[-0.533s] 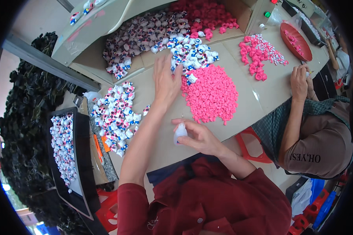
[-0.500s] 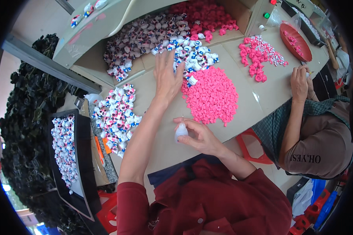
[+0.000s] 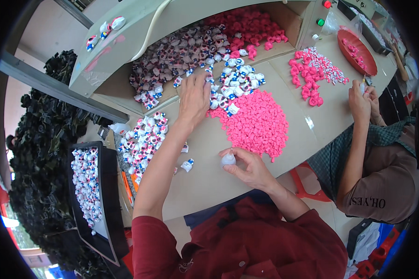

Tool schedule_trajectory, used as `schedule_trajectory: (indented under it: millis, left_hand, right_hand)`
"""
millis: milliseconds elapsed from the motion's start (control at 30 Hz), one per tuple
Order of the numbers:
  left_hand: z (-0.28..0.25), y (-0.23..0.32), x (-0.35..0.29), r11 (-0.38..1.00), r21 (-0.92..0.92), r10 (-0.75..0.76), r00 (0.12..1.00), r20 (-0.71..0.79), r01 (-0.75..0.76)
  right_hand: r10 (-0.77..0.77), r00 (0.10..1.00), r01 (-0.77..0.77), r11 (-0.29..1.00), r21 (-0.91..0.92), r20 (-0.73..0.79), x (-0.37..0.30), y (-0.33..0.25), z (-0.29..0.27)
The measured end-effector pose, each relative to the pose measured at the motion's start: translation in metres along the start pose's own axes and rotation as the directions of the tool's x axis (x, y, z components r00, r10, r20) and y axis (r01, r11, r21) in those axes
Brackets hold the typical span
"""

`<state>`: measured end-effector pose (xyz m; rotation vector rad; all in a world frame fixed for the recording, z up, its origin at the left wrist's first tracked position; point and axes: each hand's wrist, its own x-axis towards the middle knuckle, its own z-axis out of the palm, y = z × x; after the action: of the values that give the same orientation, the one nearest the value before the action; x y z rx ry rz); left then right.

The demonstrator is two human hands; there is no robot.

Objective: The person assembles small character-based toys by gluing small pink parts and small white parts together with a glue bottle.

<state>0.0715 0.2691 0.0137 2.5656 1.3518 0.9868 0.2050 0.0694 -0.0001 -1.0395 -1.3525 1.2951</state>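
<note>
My left hand (image 3: pixel 193 98) reaches over the far side of the table, fingers stretched out at the left edge of a pile of small white-and-blue figures (image 3: pixel 239 78). Whether its fingertips touch a figure is hard to see. In my right hand (image 3: pixel 253 171), nearer to me, is a small translucent squeeze bottle (image 3: pixel 228 159) held between thumb and fingers. Beyond that hand spreads a heap of tiny bright pink pieces (image 3: pixel 258 123), which meets the figures' pile. One loose figure (image 3: pixel 187 165) lies right of my left forearm.
A booth (image 3: pixel 102 69) with figures and pink parts inside stands at the back. More figures (image 3: pixel 144 139) lie left of my forearm, beside a black tray (image 3: pixel 108 186) of figures. At right, a co-worker's hands (image 3: pixel 362 100) work near pink parts (image 3: pixel 307 76) and a red bowl (image 3: pixel 368 65).
My left hand has shifted left along the figures' pile toward the booth's opening. The loose figure beside my forearm has come into view. My right hand still holds the squeeze bottle.
</note>
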Motion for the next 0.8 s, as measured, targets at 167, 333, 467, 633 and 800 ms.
schedule_trajectory:
  millis: [167, 333, 467, 633, 800]
  left_hand:
    - [-0.029, -0.002, -0.003, 0.989, 0.15, -0.013, 0.998, 0.064, 0.003]
    - [-0.023, -0.093, 0.083, 0.908, 0.338, -0.251, 0.967, -0.038, 0.249]
    - [-0.003, -0.093, 0.08, 0.899, 0.364, -0.241, 0.969, -0.052, 0.243]
    - [-0.032, -0.048, 0.026, 0.998, 0.063, 0.018, 0.991, 0.129, -0.027]
    - [-0.048, -0.015, -0.028, 0.996, 0.062, 0.05, 0.982, 0.184, -0.063]
  right_hand:
    - [-0.031, 0.999, 0.03, 0.996, -0.09, -0.017, -0.002, 0.003, -0.004]
    - [-0.056, 0.998, 0.06, 0.99, -0.125, 0.037, -0.005, -0.003, 0.007]
    - [-0.002, 0.999, 0.007, 0.994, -0.107, 0.04, -0.004, 0.001, 0.005]
    - [-0.056, 0.998, 0.056, 0.988, -0.145, 0.005, -0.001, -0.001, 0.004]
    - [-0.058, 0.998, 0.055, 0.987, -0.15, -0.011, 0.0, -0.002, 0.006]
